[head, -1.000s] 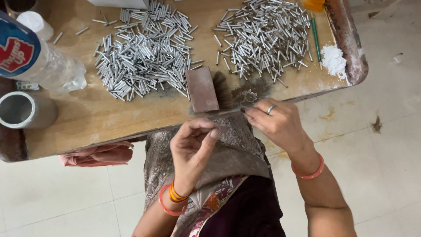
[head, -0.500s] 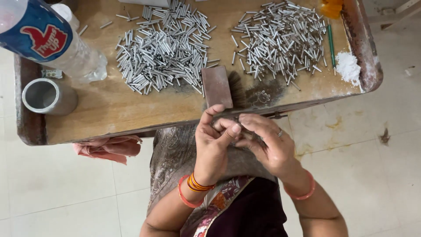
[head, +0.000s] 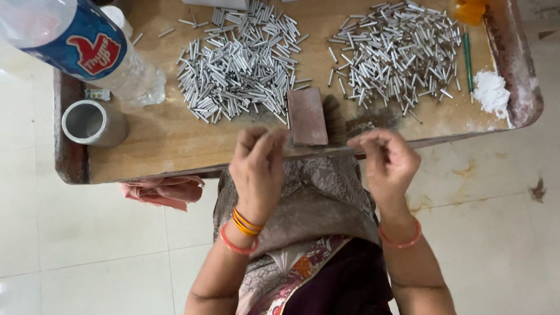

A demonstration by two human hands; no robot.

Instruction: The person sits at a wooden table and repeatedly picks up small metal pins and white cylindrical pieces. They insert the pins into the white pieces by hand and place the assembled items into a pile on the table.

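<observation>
My left hand (head: 256,169) and my right hand (head: 388,163) are raised at the front edge of a wooden table (head: 175,146), each with fingertips pinched together. A thin grey strand (head: 326,152) runs between them along the table edge; it is too thin to tell its kind. Just beyond the hands lies a reddish-brown rectangular block (head: 307,116). Two heaps of short silver metal tubes lie further back, a left heap (head: 239,64) and a right heap (head: 396,52).
A plastic bottle (head: 87,46) lies at the table's left, with a metal cup (head: 93,122) beside it. White powder (head: 490,90), a green pen (head: 468,58) and an orange object (head: 469,9) sit at the right. A pink cloth (head: 163,191) hangs under the table edge.
One second ago the hands were apart, then they came together in front of the block. Now they have drawn apart sideways with the strand between them.
</observation>
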